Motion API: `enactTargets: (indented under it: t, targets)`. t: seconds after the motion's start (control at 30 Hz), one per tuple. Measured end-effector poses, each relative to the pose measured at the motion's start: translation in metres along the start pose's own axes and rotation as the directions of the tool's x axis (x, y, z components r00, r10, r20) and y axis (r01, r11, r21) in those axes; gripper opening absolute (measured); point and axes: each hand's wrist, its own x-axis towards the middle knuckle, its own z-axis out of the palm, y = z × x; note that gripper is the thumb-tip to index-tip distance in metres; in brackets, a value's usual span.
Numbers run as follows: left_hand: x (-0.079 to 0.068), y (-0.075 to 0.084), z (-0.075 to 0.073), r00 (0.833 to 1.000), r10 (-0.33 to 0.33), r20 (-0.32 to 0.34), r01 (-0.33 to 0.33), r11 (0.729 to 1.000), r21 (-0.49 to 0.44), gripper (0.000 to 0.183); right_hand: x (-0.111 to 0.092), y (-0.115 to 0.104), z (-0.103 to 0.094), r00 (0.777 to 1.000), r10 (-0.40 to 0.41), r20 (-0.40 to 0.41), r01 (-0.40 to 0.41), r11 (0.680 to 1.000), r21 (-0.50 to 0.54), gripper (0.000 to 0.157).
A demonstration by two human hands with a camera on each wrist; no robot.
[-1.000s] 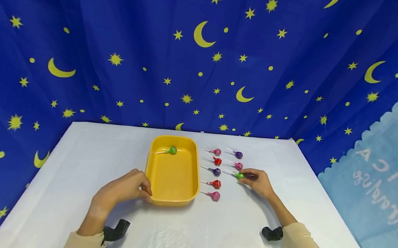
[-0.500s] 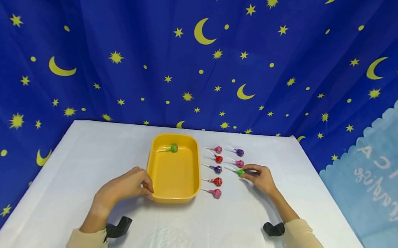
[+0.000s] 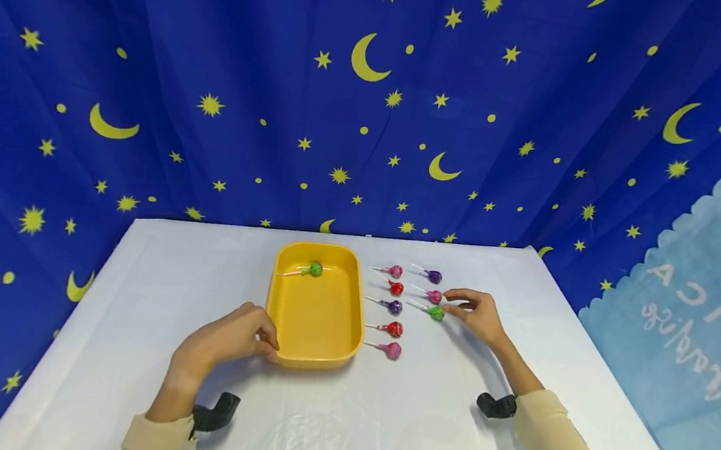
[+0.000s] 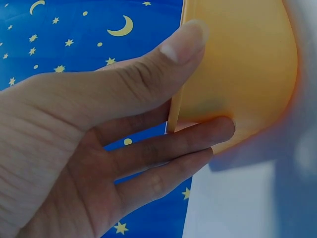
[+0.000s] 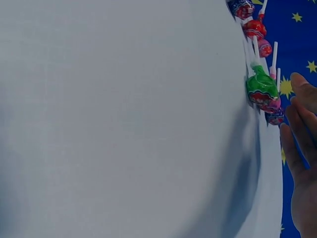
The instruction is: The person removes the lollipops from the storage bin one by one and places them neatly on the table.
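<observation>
My left hand (image 3: pixel 227 336) grips the near left corner of a yellow tray (image 3: pixel 318 363); in the left wrist view its thumb lies on one side of the tray's rim (image 4: pixel 188 74), other fingers reaching round it. A green lollipop (image 3: pixel 313 269) lies inside near the far end. To the right, my right hand (image 3: pixel 477 316) hovers with fingertips beside a second green lollipop (image 3: pixel 436 313) and a pink lollipop (image 3: pixel 435 296). The right wrist view shows this hand's loosely bent fingers (image 5: pixel 297 153) apart from the green lollipop (image 5: pixel 262 87), holding nothing.
Along the tray's right side runs a column of several wrapped lollipops, including a red one (image 3: pixel 394 329) and a purple one (image 3: pixel 394 307). Another purple lollipop (image 3: pixel 435 276) heads the shorter right column. A white cloth (image 3: pixel 404 430) covers the table; a blue star-patterned curtain (image 3: pixel 250 79) hangs behind.
My right hand has let go of the green lollipop and drawn slightly up and away, leaving it on the table below the pink one. The left hand keeps its grip on the tray.
</observation>
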Motion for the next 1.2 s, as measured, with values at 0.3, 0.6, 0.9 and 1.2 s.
enactTargets:
  t: [0.3, 0.6, 0.9, 1.2]
  targets:
    - [0.000, 0.001, -0.002, 1.000, -0.013, 0.000, 0.013, 1.000, 0.007, 0.009, 0.014, -0.002, 0.001, 1.000, 0.000, -0.022, 0.000, 1.000, -0.013, 0.027]
    - [0.000, 0.000, 0.000, 1.000, -0.012, -0.004, 0.012, 1.000, 0.008, 0.010, 0.041, -0.063, 0.009, 0.998, -0.017, 0.062, 0.016, 1.000, 0.008, 0.023]
    - [0.000, -0.001, 0.001, 1.000, 0.005, -0.007, -0.005, 1.000, 0.007, 0.009, 0.070, -0.095, 0.033, 0.987, -0.074, 0.141, 0.068, 0.996, 0.051, 0.022]
    - [0.000, -0.001, 0.001, 1.000, -0.007, -0.007, 0.007, 1.000, 0.012, 0.010, 0.095, -0.100, 0.062, 0.981, -0.096, 0.166, 0.075, 0.988, 0.132, 0.023]
